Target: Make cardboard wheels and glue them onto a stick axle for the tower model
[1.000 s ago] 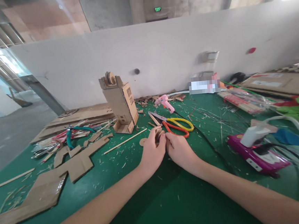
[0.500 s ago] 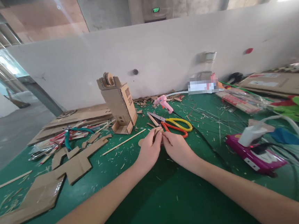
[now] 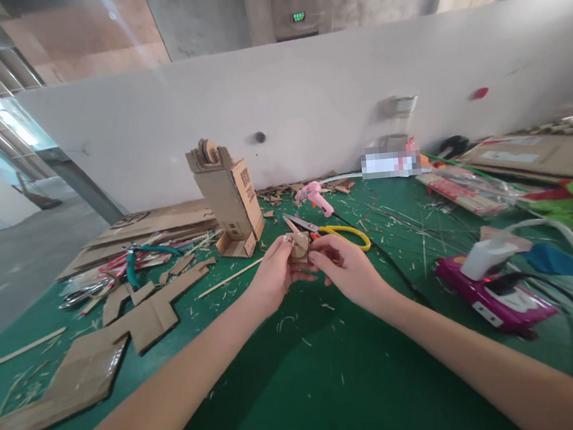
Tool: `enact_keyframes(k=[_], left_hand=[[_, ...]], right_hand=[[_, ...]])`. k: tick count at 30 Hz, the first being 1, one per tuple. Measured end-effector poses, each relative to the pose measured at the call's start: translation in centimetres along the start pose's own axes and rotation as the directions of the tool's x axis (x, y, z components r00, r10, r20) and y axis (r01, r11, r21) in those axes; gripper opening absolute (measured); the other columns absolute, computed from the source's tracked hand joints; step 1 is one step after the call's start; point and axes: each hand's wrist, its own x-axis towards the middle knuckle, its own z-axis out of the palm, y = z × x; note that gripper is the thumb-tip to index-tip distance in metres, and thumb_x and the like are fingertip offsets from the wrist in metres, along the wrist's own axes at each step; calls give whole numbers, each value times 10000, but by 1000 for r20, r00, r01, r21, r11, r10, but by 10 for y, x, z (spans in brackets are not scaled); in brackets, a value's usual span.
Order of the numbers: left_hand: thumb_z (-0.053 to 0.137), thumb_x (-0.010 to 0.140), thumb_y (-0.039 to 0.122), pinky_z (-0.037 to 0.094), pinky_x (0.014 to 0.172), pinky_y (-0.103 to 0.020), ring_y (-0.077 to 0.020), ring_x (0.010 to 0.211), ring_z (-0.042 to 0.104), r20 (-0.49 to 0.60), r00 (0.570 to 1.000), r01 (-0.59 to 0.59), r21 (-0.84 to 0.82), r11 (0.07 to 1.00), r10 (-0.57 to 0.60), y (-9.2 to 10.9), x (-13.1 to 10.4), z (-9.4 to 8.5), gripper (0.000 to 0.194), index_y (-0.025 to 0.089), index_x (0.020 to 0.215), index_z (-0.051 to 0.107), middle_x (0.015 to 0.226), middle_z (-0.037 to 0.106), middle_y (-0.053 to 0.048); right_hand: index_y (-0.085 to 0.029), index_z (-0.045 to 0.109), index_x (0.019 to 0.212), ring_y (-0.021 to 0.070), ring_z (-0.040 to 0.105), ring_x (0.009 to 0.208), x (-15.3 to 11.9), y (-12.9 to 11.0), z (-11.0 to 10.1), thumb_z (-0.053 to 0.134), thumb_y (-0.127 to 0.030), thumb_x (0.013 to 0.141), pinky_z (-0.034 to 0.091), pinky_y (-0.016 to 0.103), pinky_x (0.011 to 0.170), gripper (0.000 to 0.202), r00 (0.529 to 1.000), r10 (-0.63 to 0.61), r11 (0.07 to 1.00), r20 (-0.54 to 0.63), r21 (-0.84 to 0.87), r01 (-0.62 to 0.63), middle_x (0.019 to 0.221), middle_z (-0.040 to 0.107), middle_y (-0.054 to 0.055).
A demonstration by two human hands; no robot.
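Between my two hands is a small rounded cardboard piece (image 3: 300, 246). My left hand (image 3: 273, 274) pinches its left side, and the fingers of my right hand (image 3: 343, 261) close on its right edge. Just behind them lie the scissors (image 3: 345, 231) with yellow and orange handles, partly hidden by my right hand. A pink glue gun (image 3: 316, 198) rests beyond the scissors. To the left of it stands an upright cardboard structure (image 3: 230, 206) with round discs at its top.
Cut cardboard (image 3: 150, 317), teal-handled pliers (image 3: 131, 265) and a thin stick (image 3: 229, 278) lie at the left. On the right sit a magenta power strip (image 3: 494, 297) with cables and a bagged bundle of sticks (image 3: 465, 192). A white partition (image 3: 307, 106) stands behind.
My hands have spread slightly apart and turned, so the rounded cardboard piece now shows between them. The orange scissor handle is more covered by my right hand.
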Motion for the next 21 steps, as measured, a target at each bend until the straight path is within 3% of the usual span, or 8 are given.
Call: enact_keyframes(k=[6, 15, 18, 21], left_hand=[[439, 933, 450, 496, 500, -234, -121, 524, 589, 90, 996, -24, 59, 998, 19, -8, -1, -4, 271, 200, 966, 537, 647, 595, 11], [558, 878, 465, 527, 633, -254, -130, 717, 625, 150, 971, -208, 151, 966, 186, -1, -2, -10, 293, 199, 998, 582, 877, 634, -14], [574, 872, 448, 556, 708, -310, -157, 768, 660, 145, 968, -229, 168, 959, 206, -1, -3, -9, 295, 194, 1021, 574, 936, 663, -39], [601, 865, 388, 555, 830, -373, -188, 883, 672, 184, 958, -255, 194, 947, 221, -3, -3, -9, 275, 192, 1055, 561, 1024, 674, -60]], right_hand=[[-212, 604, 833, 137, 537, 564, -1, -11, 0, 604, -324, 790, 466, 253, 435, 120, 1000, 23, 994, -3, 104, -22, 688, 590, 2], [-186, 646, 793, 93, 472, 519, -1, -12, -3, 680, -392, 723, 436, 228, 440, 220, 992, 129, 955, 7, 267, -126, 680, 582, -17], [-183, 658, 802, 102, 488, 526, 1, -8, -5, 688, -401, 726, 446, 229, 431, 233, 995, 92, 970, -41, 231, -81, 680, 592, -7], [-178, 664, 791, 127, 542, 566, 3, -5, -8, 662, -391, 761, 478, 243, 441, 215, 992, 19, 996, -125, 89, -8, 730, 630, 25]])
